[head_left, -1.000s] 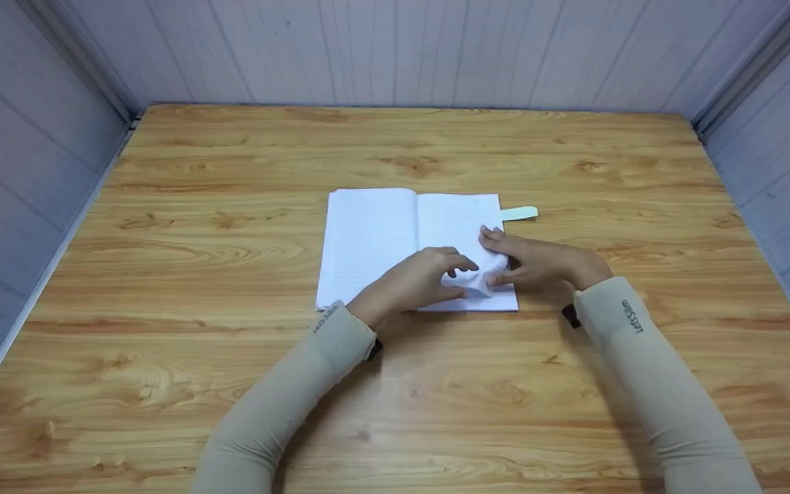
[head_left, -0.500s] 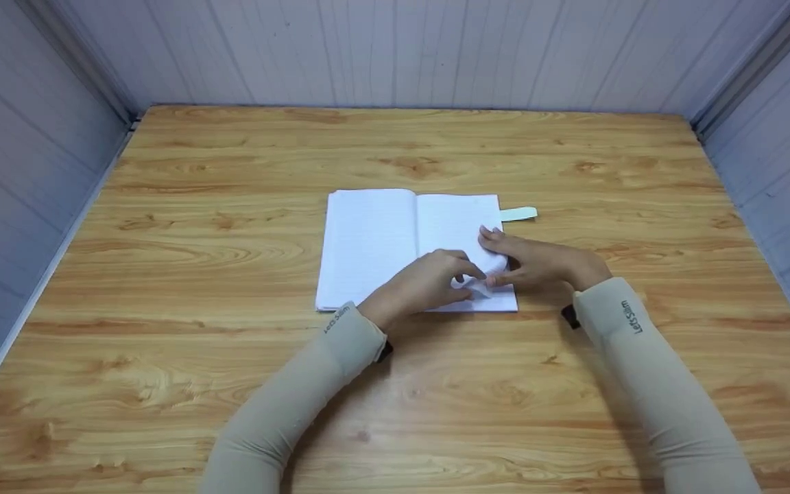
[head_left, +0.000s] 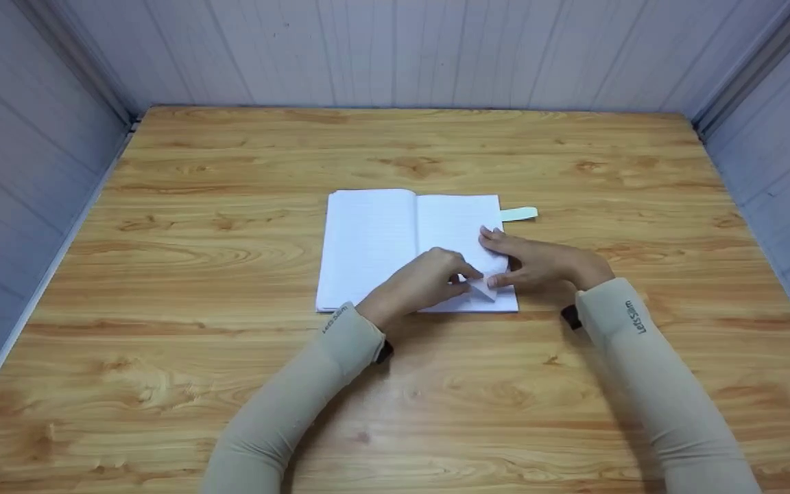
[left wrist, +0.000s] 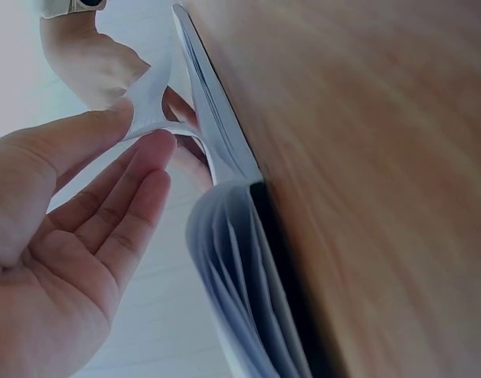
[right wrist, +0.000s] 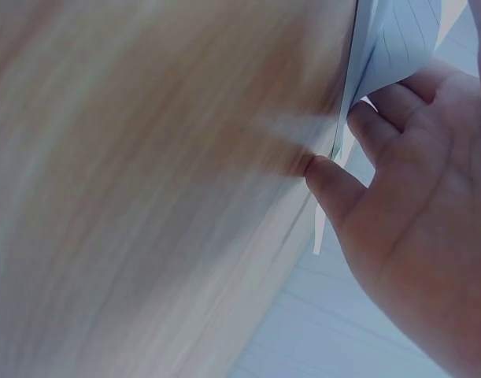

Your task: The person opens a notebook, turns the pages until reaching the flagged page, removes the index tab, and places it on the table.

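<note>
An open notebook (head_left: 371, 243) with lined white pages lies on the wooden table. My left hand (head_left: 429, 281) reaches over its lower right page and pinches the loose corner of a leaf (head_left: 484, 289) between thumb and fingers. In the left wrist view that raised leaf (left wrist: 151, 93) bends up away from the pages beneath. My right hand (head_left: 546, 262) is at the notebook's right edge, fingers spread and resting on the page, thumb beside the lifted corner. The right wrist view shows this hand (right wrist: 417, 181) with its fingertips along the page edge.
A pale green strip (head_left: 520, 214) sticks out from the notebook's right side, above the right hand. The wooden table (head_left: 230, 158) spreads around the notebook. Light panel walls (head_left: 395, 55) stand at the back and both sides.
My left hand has shifted slightly right and closed its fingers on the leaf's corner, which now stands up as a sharper fold. My right hand stays in place.
</note>
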A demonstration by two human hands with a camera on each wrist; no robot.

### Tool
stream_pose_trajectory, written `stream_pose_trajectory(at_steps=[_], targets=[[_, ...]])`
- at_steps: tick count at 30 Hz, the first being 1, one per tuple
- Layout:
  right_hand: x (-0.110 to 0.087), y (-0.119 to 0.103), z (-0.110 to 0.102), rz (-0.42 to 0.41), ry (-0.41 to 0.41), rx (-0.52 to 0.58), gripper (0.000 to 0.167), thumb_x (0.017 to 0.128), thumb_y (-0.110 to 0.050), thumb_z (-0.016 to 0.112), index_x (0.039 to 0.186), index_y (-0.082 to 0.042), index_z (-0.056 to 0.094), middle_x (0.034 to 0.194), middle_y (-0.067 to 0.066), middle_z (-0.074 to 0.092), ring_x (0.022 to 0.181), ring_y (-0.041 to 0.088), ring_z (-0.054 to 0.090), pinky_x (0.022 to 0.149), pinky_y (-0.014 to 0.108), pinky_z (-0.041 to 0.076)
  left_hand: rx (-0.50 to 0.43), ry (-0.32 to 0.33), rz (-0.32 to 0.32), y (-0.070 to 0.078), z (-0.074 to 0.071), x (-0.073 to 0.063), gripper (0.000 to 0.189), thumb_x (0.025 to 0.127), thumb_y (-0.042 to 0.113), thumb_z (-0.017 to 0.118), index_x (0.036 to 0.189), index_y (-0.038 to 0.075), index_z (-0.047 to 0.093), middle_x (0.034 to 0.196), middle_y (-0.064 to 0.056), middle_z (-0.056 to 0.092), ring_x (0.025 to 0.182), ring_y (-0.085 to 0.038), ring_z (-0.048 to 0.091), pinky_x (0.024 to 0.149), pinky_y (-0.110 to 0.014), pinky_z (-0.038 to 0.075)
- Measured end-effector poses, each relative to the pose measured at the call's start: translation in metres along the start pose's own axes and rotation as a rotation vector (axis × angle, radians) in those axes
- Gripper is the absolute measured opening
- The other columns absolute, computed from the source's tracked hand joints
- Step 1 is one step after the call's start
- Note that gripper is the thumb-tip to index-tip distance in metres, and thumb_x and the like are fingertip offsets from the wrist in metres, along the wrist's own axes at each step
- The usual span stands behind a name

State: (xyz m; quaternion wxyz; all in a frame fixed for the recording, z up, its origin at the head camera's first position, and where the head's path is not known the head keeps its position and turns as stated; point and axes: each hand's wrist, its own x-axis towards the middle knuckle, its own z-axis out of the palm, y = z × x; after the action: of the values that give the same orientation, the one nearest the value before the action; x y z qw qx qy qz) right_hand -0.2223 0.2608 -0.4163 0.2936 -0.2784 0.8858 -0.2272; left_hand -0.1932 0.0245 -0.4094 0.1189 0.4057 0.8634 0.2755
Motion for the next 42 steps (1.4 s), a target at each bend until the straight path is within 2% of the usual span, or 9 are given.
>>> stream_pose_trajectory(at_steps=[3,9,16,23,30,35,42], targets=[[0.000,0.001,0.000,-0.024,0.006,-0.001,0.089,0.091,-0.044,0.061,0.153,-0.001,0.013,0.162,0.015,0.000,0.149,0.034,-0.002,0.120,0.052,0.008,-0.004,0.007,0.006,-0.001,0.000,-0.001,0.026,0.090,0.004,0.064,0.115,0.007,0.071,0.109,-0.007,0.072,0.104,-0.016,0.067,0.090,-0.026,0.052],[-0.002,0.005,-0.001,-0.021,0.027,0.011,0.086,0.092,-0.044,0.060,0.153,-0.003,0.017,0.162,0.012,0.003,0.149,0.032,0.001,0.120,0.052,0.010,-0.016,0.024,-0.005,-0.003,-0.002,-0.002,0.026,0.091,0.004,0.062,0.117,0.005,0.070,0.113,-0.008,0.071,0.106,-0.015,0.066,0.090,-0.026,0.053],[-0.004,0.005,-0.002,-0.002,0.064,0.041,0.094,0.088,-0.048,0.063,0.154,-0.007,0.010,0.163,0.008,0.000,0.150,0.029,-0.003,0.120,0.052,0.008,-0.050,0.052,-0.015,-0.003,-0.004,-0.005,0.028,0.092,0.004,0.062,0.119,0.005,0.068,0.117,-0.008,0.070,0.093,-0.014,0.068,0.084,-0.023,0.054],[-0.005,0.006,-0.004,-0.014,0.127,0.081,0.102,0.086,-0.046,0.067,0.154,-0.007,0.003,0.162,0.010,-0.004,0.150,0.029,-0.003,0.120,0.051,0.008,-0.085,0.091,-0.002,-0.005,-0.006,-0.008,0.034,0.092,0.000,0.059,0.125,0.005,0.063,0.122,-0.008,0.067,0.093,-0.016,0.067,0.085,-0.025,0.054],[-0.007,0.005,-0.005,-0.017,0.185,0.145,0.108,0.086,-0.043,0.068,0.154,-0.014,-0.010,0.161,0.009,-0.016,0.149,0.028,-0.009,0.120,0.053,0.008,-0.137,0.150,0.017,-0.007,-0.007,-0.009,0.045,0.090,-0.005,0.055,0.134,0.005,0.056,0.130,-0.007,0.062,0.092,-0.014,0.063,0.086,-0.025,0.053],[-0.008,0.004,-0.007,-0.017,0.224,0.173,0.107,0.088,-0.034,0.069,0.153,-0.016,-0.014,0.160,0.009,-0.019,0.149,0.026,-0.012,0.120,0.053,0.006,-0.168,0.198,-0.002,-0.006,-0.008,-0.011,0.044,0.091,-0.004,0.056,0.134,0.006,0.056,0.127,-0.008,0.064,0.090,-0.014,0.062,0.084,-0.027,0.053],[-0.009,0.004,-0.007,0.000,0.243,0.195,0.108,0.088,-0.031,0.069,0.152,-0.017,-0.016,0.160,0.009,-0.021,0.148,0.026,-0.014,0.120,0.052,0.005,-0.197,0.323,0.002,-0.009,-0.012,-0.016,0.044,0.090,-0.003,0.058,0.133,0.006,0.056,0.113,-0.011,0.067,0.080,-0.017,0.061,0.078,-0.031,0.055]])
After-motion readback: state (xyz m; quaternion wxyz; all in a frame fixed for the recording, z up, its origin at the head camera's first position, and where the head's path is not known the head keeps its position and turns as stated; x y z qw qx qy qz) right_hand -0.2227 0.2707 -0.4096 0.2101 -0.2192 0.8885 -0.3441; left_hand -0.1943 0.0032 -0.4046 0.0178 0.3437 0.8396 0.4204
